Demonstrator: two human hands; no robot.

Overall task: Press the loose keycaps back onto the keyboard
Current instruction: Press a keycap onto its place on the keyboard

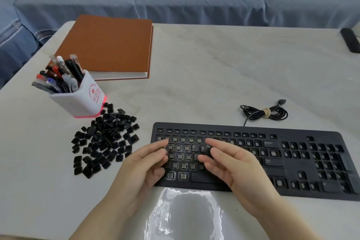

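- A black full-size computer keyboard lies on the near right part of a white table. Most of its sockets are bare.
- A few keys are fitted: R, F and what looks like Y can be read near the hands. The print on two wider keys at the right of the main block is too blurred to read.
- A heap of loose black plastic keycaps lies on the table just left of the keyboard.
- A white pen holder with a pink base touches the far edge of the heap and is full of pens. Its red printing is too small to read.
- The right hand hovers over the letter rows, thumb and fingertips pinching a single black keycap just above the fitted keys.
- The left hand lies over the keyboard's left end, its fingers loosely bent and holding nothing.
- A brown-covered book lies beyond the pen holder.
- A coiled black cable, tied at the middle, sits behind the keyboard.
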